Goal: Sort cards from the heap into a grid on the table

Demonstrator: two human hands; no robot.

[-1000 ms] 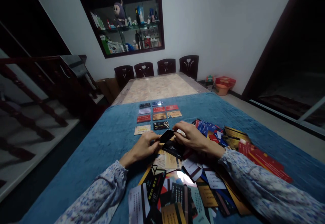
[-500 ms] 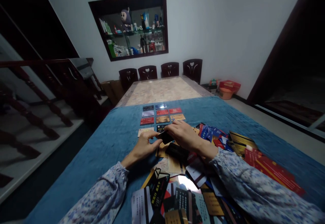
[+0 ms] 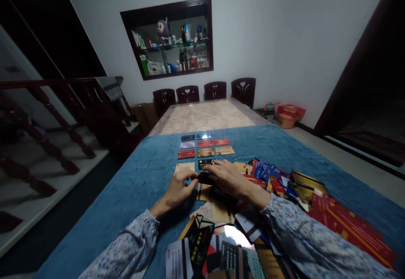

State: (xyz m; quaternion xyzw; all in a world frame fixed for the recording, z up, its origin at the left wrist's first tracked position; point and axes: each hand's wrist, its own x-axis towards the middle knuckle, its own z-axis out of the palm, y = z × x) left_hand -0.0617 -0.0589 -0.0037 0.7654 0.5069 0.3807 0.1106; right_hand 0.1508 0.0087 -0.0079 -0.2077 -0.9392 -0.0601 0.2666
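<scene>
Between my hands is a black card [image 3: 205, 178], tilted low over the near end of the laid-out cards. My left hand [image 3: 181, 187] pinches its left edge with thumb and finger. From above and the right, my right hand [image 3: 228, 178] grips the same card, hiding part of it. Just beyond lies a black VIP card [image 3: 205, 163], with a pale card [image 3: 185, 167] to its left. Farther off, several cards sit in rows, among them a gold card [image 3: 206, 152] and a red card [image 3: 186, 154]. Under my right hand, more gold cards [image 3: 222, 212] lie overlapping.
A loose heap of cards [image 3: 234, 253] covers the near edge. More piled cards [image 3: 268, 172] and a red sheet [image 3: 351, 224] lie at the right. The blue cloth [image 3: 139, 182] covers this end of the table. Chairs [image 3: 188, 94] stand at the far end.
The black card has dropped slightly and lies flatter between my hands. My view has shifted a little, so the room appears lower and further right.
</scene>
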